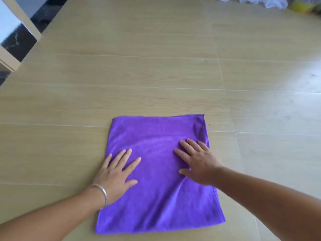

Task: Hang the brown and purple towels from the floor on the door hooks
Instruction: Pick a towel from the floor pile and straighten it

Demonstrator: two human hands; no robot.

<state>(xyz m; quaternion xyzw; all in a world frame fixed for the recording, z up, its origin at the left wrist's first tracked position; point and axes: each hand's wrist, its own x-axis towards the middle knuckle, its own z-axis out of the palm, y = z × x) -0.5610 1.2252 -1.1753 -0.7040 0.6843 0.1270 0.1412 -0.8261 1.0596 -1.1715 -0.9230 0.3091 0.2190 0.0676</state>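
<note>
A purple towel [156, 133] lies spread flat on the light wooden floor [156, 66], low in the middle of the view. My left hand [115, 174] rests flat on the towel's left edge with fingers straight and spread; a silver bangle sits on that wrist. My right hand [198, 160] presses flat on the towel's right half, fingers spread. No brown towel, door or hooks are in view.
A pale wooden frame [26, 20] with dark marble-like flooring [19, 42] beside it stands at the far left. Clear plastic bags [260, 1] and something yellow [302, 6] lie at the top right edge.
</note>
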